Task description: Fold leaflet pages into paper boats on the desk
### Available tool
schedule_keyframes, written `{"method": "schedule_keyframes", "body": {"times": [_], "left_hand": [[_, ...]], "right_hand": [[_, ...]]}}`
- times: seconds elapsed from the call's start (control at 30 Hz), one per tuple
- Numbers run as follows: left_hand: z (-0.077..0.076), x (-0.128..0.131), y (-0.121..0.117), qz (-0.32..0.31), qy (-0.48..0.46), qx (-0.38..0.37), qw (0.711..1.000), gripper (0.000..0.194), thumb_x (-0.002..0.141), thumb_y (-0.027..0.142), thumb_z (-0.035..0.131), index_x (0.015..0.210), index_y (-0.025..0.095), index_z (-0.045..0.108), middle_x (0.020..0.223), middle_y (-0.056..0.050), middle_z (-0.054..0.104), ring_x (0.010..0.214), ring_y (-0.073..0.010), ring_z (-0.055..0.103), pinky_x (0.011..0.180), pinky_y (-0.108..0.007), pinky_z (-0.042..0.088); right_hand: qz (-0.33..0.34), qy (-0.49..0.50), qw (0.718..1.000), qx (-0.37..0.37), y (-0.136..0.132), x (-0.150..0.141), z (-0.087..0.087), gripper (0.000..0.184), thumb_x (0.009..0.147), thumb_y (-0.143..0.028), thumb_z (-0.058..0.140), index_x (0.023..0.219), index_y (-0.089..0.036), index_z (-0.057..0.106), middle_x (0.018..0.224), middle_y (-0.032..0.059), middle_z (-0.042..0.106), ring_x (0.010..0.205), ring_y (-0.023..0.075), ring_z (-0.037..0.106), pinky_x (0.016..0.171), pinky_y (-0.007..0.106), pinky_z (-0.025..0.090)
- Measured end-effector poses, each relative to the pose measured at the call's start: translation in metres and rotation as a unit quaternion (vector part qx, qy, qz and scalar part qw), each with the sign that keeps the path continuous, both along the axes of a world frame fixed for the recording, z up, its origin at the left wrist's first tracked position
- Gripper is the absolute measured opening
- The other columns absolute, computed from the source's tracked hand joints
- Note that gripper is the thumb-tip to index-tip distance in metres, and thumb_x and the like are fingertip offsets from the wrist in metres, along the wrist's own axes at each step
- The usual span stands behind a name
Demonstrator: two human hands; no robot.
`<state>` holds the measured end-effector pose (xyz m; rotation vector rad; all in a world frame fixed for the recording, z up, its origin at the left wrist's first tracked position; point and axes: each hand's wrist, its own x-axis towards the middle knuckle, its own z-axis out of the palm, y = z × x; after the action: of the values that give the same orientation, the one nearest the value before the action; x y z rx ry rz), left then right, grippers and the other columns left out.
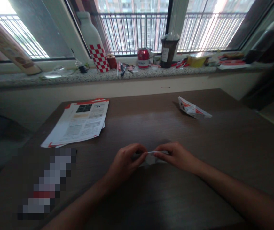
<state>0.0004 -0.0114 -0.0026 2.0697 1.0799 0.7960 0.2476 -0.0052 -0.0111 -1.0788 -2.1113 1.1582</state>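
Between my hands is a small piece of folded white paper [151,158], low over the brown table. My left hand [127,158] pinches its left end between thumb and fingers. On the opposite end, the thumb and fingertips of my right hand [172,155] close on the same paper. Its upper edge runs as a thin line from one hand to the other, and a paler part hangs below. My fingers hide both ends of the paper, so its full shape cannot be made out.
A folded paper boat shape [193,108] with orange print stands at the table's far right. Printed sheets [84,121] lie in a stack at the left, with a blurred-out object [52,179] nearer me. Bottles, a red can [143,58] and a dark cup [169,51] line the windowsill.
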Motion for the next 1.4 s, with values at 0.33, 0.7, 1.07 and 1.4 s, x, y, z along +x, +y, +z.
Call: {"method": "schedule_keyframes", "body": {"times": [0.33,0.7,1.07,1.4], "left_hand": [[0.000,0.003,-0.003,-0.019,0.013,0.006,1.000,0.009,0.098,0.025,0.065,0.093,0.019,0.069,0.088,-0.002,0.073,0.079,-0.0166,0.069,0.073,-0.028,0.052],[0.004,-0.003,0.000,-0.009,0.015,0.018,1.000,0.009,0.098,0.018,0.066,0.091,0.020,0.070,0.085,0.000,0.072,0.077,-0.0152,0.067,0.073,-0.026,0.050],[0.001,-0.006,0.001,-0.005,0.011,0.010,1.000,0.006,0.097,0.017,0.068,0.092,0.020,0.070,0.087,0.001,0.072,0.078,-0.0143,0.067,0.072,-0.025,0.049],[-0.011,-0.011,0.012,0.044,0.070,0.018,0.996,0.010,0.101,0.028,0.065,0.096,0.021,0.070,0.091,0.000,0.074,0.083,-0.0186,0.071,0.076,-0.030,0.054]], "right_hand": [[0.004,-0.015,0.999,0.036,-0.001,0.000,-0.001,0.034,0.104,-0.047,0.059,0.103,-0.022,0.082,0.083,0.0013,0.080,0.071,0.0145,0.070,0.068,0.025,0.049],[0.025,0.002,1.000,0.015,0.003,0.008,-0.002,0.037,0.105,-0.049,0.057,0.109,-0.022,0.082,0.084,0.0008,0.079,0.073,0.0157,0.069,0.065,0.025,0.047],[0.027,-0.015,1.000,-0.002,0.006,0.011,-0.005,0.047,0.105,-0.054,0.053,0.095,-0.018,0.082,0.074,0.0001,0.071,0.062,0.0132,0.060,0.056,0.025,0.041],[-0.018,-0.011,0.996,0.082,0.010,0.009,-0.010,0.034,0.100,-0.031,0.067,0.133,-0.025,0.068,0.120,0.0052,0.076,0.101,0.0194,0.072,0.087,0.031,0.054]]}}
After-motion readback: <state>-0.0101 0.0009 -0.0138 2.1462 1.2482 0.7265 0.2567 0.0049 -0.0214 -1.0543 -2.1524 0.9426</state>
